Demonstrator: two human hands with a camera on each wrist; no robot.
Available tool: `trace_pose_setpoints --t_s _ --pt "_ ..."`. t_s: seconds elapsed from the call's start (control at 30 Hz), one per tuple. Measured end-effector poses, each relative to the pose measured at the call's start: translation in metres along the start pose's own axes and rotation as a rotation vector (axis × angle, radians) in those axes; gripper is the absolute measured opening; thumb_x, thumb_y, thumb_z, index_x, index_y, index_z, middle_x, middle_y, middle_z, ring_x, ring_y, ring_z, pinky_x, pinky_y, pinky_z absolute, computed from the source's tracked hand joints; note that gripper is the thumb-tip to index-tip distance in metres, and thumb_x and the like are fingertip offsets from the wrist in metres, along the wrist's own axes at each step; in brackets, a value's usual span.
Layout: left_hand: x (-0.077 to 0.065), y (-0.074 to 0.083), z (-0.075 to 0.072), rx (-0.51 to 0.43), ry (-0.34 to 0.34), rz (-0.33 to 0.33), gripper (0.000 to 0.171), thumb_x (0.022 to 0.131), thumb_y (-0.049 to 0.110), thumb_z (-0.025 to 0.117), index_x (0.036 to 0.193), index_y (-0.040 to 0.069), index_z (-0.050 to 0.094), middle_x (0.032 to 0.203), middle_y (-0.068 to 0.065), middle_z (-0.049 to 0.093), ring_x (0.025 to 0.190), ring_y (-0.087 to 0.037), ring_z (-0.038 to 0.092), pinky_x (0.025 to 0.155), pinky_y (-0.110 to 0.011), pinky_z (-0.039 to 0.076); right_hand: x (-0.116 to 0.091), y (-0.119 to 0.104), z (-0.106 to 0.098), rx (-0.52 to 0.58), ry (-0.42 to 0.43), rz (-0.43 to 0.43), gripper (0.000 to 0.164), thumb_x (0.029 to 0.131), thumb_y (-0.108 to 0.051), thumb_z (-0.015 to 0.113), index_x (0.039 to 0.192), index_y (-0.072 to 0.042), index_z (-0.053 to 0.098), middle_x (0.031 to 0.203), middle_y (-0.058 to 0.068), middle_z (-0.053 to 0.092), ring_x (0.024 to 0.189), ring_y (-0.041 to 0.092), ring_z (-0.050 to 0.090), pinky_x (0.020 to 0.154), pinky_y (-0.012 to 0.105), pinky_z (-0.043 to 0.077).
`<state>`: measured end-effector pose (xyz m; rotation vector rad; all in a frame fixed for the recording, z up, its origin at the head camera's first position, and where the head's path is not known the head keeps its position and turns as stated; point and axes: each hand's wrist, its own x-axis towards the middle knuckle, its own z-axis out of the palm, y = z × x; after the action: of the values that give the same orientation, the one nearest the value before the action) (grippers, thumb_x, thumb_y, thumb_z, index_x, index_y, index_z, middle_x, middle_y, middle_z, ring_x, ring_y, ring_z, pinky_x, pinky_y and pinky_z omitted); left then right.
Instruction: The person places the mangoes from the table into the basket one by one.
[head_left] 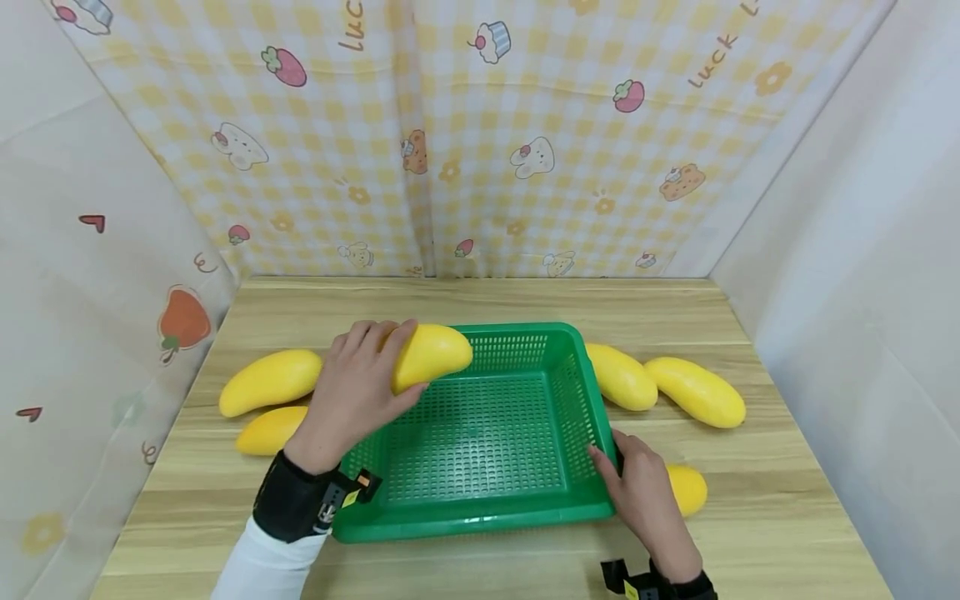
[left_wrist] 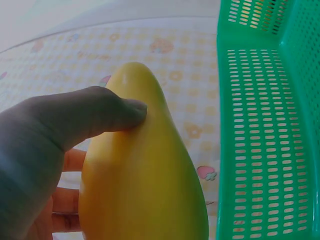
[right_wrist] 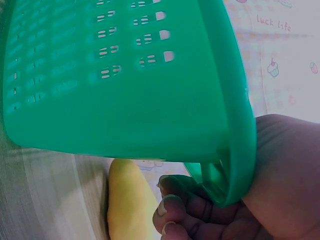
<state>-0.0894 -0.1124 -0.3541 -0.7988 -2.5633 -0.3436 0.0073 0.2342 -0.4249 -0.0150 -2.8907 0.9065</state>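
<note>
My left hand (head_left: 358, 379) grips a yellow mango (head_left: 433, 354) above the back left part of a green plastic basket (head_left: 480, 527). In the left wrist view, the thumb (left_wrist: 117, 111) lies across the upper part of the fruit, while fingers curl behind it. The basket's perforated floor shows bare in the head view. My right hand (head_left: 643, 487) holds the basket's right rim near the front corner, thumb over the edge. From the right wrist, its fingers (right_wrist: 172, 206) appear bent beneath the rim (right_wrist: 240, 115).
Two mangoes, one rear (head_left: 272, 383) and one front (head_left: 272, 431), lie left of the basket. To its right are a mango (head_left: 622, 379) by the wall, another (head_left: 697, 392) farther out, and one (head_left: 687, 490) partly behind my right hand. A patterned cloth (head_left: 480, 167) hangs behind the wooden table (head_left: 780, 508).
</note>
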Motion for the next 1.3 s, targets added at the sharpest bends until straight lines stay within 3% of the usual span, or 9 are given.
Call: trace_pose_setpoints --t_s 0.2,0.43,0.7,0.9,1.3 --pt "0.009 0.001 0.014 0.012 -0.064 0.031 0.076 0.076 0.041 0.078 0.135 0.002 0.049 0.112 -0.020 0.057 0.104 -0.038 0.047 0.085 -0.049 0.040 0.000 0.000 0.000 0.004 0.005 0.000 0.027 0.092 -0.015 0.066 0.108 0.007 0.065 0.079 0.004 0.058 0.072 0.014 0.056 0.065 0.035 0.051" --pt "0.007 0.001 0.027 0.038 -0.112 0.017 0.076 0.076 0.045 0.078 0.131 0.002 0.051 0.107 -0.019 0.060 0.100 -0.036 0.048 0.085 -0.049 0.040 0.001 -0.001 0.001 0.001 -0.001 -0.009 0.029 0.092 -0.015 0.066 0.110 0.008 0.064 0.081 0.006 0.060 0.075 0.016 0.059 0.068 0.038 0.052" --pt "0.013 0.004 0.042 0.043 -0.177 0.074 0.073 0.073 0.046 0.080 0.126 0.003 0.055 0.103 -0.015 0.061 0.096 -0.032 0.049 0.082 -0.047 0.039 0.000 -0.003 0.001 -0.001 -0.008 -0.006 0.027 0.093 -0.017 0.065 0.107 0.006 0.065 0.079 0.004 0.059 0.071 0.014 0.056 0.064 0.035 0.050" --pt "0.021 0.006 0.048 0.068 -0.239 0.075 0.069 0.071 0.048 0.080 0.119 0.004 0.057 0.096 -0.013 0.061 0.091 -0.030 0.046 0.080 -0.045 0.037 -0.003 -0.003 -0.001 -0.018 -0.005 -0.006 0.030 0.093 -0.020 0.064 0.109 0.006 0.064 0.080 0.005 0.059 0.070 0.013 0.056 0.062 0.034 0.050" --pt "0.013 0.001 0.071 0.125 -0.328 0.055 0.073 0.071 0.048 0.080 0.124 0.004 0.057 0.103 -0.017 0.061 0.093 -0.031 0.047 0.081 -0.046 0.037 -0.003 -0.006 0.000 -0.059 -0.001 0.023 0.032 0.091 -0.017 0.066 0.111 0.008 0.064 0.082 0.008 0.061 0.069 0.016 0.054 0.061 0.035 0.048"
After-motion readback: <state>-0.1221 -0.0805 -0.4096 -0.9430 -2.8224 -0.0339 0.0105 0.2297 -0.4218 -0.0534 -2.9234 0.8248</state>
